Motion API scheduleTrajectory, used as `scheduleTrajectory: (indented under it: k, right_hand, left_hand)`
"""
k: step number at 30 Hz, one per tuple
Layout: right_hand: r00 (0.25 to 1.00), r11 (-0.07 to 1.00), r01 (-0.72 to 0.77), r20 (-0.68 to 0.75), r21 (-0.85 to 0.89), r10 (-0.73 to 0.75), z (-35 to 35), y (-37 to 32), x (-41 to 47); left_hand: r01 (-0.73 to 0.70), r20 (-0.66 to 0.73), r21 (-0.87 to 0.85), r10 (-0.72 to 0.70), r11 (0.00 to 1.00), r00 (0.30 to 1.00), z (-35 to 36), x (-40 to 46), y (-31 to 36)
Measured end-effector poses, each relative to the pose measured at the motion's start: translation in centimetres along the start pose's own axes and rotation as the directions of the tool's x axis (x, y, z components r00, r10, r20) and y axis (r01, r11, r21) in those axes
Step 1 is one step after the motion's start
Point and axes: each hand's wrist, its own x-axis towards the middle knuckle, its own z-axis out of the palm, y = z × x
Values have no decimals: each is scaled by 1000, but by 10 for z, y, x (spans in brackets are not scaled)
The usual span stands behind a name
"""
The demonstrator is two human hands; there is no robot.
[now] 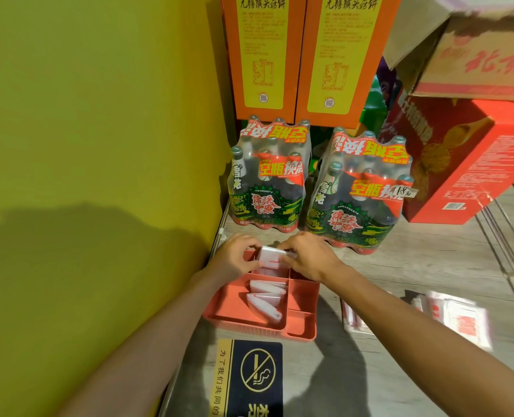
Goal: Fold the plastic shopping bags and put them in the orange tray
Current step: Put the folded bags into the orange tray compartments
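Floor comes first from where one stands: a no-smoking sticker (pixel 249 377) lies nearest, and just beyond it sits the orange tray (pixel 237 319), split into compartments. Two folded bags (pixel 264 297) already rest in its long middle compartment, leaning one behind the other. To the right, well apart from the tray, a loose pile of flat unfolded bags (pixel 457 319) waits on the floor, rather blurred. Over the tray's far end both hands meet on another folded bag (pixel 272 256): the left hand (pixel 234 256) pinches its left edge and the right hand (pixel 311 255) grips its right side, fingers curled round it. The bag hangs just above the far compartment, not yet set down as far as I can tell. So the step in hand looks like placing this one; the next move would call for lowering it in without letting the folds spring open, then letting go. Behind stand two shrink-wrapped bottle packs (pixel 267 182), and beyond them tall orange boxes (pixel 263 55) against the wall.
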Motion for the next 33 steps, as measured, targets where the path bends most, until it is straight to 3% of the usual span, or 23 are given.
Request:
scheduleTrajectory:
  k: [4, 7, 13, 17, 21, 26, 33]
  right_hand:
    - [999, 996, -7, 40, -94, 10, 9, -10, 3]
    - [997, 990, -28, 72, -141, 38, 23, -15, 5]
    - [991, 996, -35, -126, 77, 44, 39, -7, -13]
    - [968, 987, -161, -195, 2, 158, 40, -5, -7]
    - [946, 947, -319, -68, -25, 317, 47, -13, 6]
    - [904, 894, -424, 9, 145, 428, 46, -7, 3]
    - [947, 898, -296, -22, 325, 320, 16, 5, -21]
  left_hand:
    - [15, 89, -11, -14, 1000, 996, -3, -5, -4]
    - [18, 82, -18, -17, 1000, 996, -2, -6, -2]
    - [68, 43, 183, -78, 981, 996, 2, 2, 7]
    - [171, 6, 286, -180, 943, 984, 7, 11, 18]
    - [166, 70, 353, -203, 921, 977, 14, 21, 27]
    - [135, 125, 260, -172, 956, 977, 9, 14, 14]
    - [8, 146, 206, -39, 978, 989, -11, -9, 20]
